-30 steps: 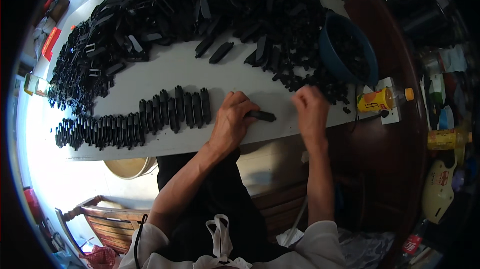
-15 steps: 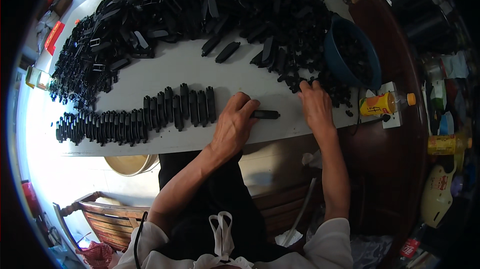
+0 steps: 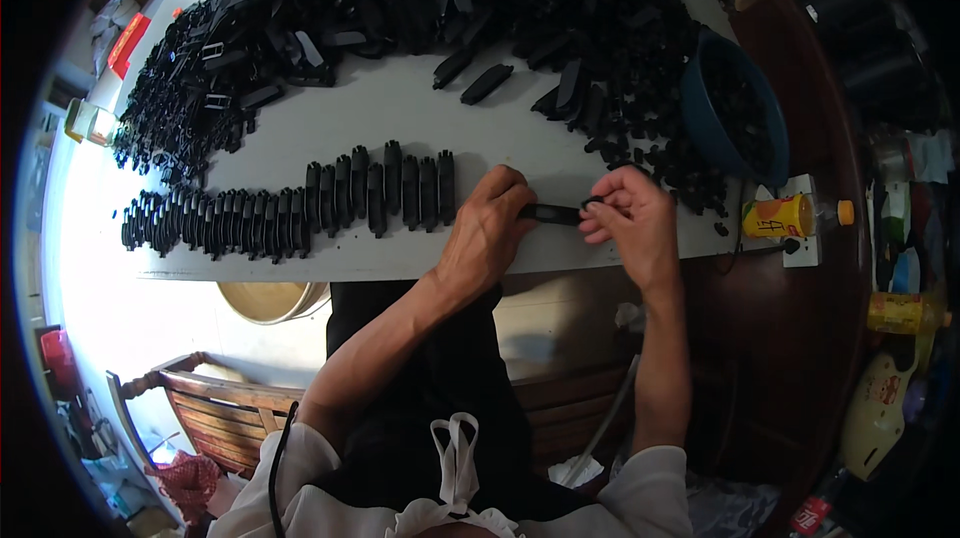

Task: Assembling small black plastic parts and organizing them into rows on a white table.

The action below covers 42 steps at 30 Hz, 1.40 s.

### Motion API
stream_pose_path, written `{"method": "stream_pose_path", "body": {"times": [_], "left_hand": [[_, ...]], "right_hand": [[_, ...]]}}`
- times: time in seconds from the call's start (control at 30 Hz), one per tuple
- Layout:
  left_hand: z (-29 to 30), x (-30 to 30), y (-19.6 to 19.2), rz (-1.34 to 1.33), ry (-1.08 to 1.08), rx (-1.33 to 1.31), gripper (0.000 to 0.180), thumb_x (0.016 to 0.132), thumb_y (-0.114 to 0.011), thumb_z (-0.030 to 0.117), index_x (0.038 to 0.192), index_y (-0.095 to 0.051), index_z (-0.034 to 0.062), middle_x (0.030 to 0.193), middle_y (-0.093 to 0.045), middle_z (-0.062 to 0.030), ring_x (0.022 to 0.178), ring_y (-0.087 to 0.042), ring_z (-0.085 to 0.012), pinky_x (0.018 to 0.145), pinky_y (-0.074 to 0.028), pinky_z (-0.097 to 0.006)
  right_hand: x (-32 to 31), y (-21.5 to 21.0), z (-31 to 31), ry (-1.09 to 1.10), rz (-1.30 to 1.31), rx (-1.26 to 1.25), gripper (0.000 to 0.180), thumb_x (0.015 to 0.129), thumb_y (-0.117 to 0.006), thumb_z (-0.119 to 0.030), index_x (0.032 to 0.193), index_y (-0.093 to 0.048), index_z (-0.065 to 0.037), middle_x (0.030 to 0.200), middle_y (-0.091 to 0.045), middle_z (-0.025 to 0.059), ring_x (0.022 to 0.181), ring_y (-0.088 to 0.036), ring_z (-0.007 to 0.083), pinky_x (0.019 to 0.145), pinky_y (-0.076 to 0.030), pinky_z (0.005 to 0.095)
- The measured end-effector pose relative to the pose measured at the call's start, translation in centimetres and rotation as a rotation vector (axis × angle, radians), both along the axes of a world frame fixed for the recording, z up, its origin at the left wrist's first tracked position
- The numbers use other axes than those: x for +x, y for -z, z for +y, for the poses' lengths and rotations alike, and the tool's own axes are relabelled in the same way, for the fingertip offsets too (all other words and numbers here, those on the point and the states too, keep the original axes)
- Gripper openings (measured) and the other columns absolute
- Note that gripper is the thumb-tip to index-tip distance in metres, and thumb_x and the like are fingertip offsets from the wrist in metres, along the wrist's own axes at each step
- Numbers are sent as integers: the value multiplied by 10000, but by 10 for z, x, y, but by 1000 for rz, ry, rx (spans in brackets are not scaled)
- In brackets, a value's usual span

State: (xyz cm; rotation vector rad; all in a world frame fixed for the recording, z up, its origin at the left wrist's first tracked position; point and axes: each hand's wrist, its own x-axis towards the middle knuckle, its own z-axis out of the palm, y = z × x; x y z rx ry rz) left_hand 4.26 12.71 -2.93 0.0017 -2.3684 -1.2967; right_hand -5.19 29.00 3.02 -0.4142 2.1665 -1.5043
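My left hand point(image 3: 487, 226) is closed on a long, narrow black plastic part point(image 3: 553, 214) just above the near side of the white table point(image 3: 370, 108). At the part's right end, my right hand point(image 3: 643, 230) pinches a small black piece point(image 3: 593, 202) between thumb and fingers. The piece touches or nearly touches the long part; the fingers partly hide it. Left of my hands, several similar long black parts point(image 3: 375, 196) stand side by side in a curving row. Loose small black pieces point(image 3: 668, 160) lie beyond my right hand.
A large heap of black plastic parts point(image 3: 400, 8) arcs across the far table. To the right stand a blue bowl point(image 3: 700, 103) of small black pieces and a yellow-labelled bottle point(image 3: 785, 217) beside a white power strip point(image 3: 800, 250). A wooden chair point(image 3: 215, 423) is at lower left.
My right hand has come back from the loose small pieces to the long part's end, now with a small black piece. My left hand keeps hold of the long part. The whole view has shifted slightly.
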Motion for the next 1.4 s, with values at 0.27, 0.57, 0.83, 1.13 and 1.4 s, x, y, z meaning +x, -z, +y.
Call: {"method": "stream_pose_path", "body": {"times": [0.27,0.57,0.83,1.13,1.4], "left_hand": [[2,-3,7,-15,-30,62,269,664,-727,-29,911,-624,-10,960,-566,-136,861,-592,-319,740,-496,-369],[2,-3,9,-11,-28,82,267,649,-700,-72,892,-596,-36,936,-528,-156,862,-571,-359,717,-485,-404],[1,-3,8,-29,-35,72,267,654,-705,-49,907,-624,-13,959,-570,-141,866,-591,-332,745,-494,-376],[0,-2,7,-36,-9,80,267,642,-710,-52,888,-616,-12,950,-568,-133,873,-583,-323,744,-492,-372],[-8,-13,-2,-33,-14,-60,205,667,-671,-41,866,-632,-7,911,-555,-142,859,-570,-340,727,-480,-392]], "right_hand": [[26,20,-30,-1,522,148,139,749,-700,51,804,-579,12,797,-587,81,664,-578,174,613,-460,298],[32,22,-39,119,94,-6,91,804,-661,57,774,-587,13,647,-577,51,557,-517,77,464,-417,271],[28,27,-42,75,288,120,94,790,-661,55,781,-575,17,631,-587,74,535,-530,113,491,-428,280],[25,13,-41,-85,645,559,206,747,-723,-43,784,-520,-35,768,-552,78,723,-578,291,613,-445,423],[22,36,-46,-94,493,348,152,867,-602,-84,826,-463,-35,825,-615,141,806,-592,383,662,-438,464]]}}
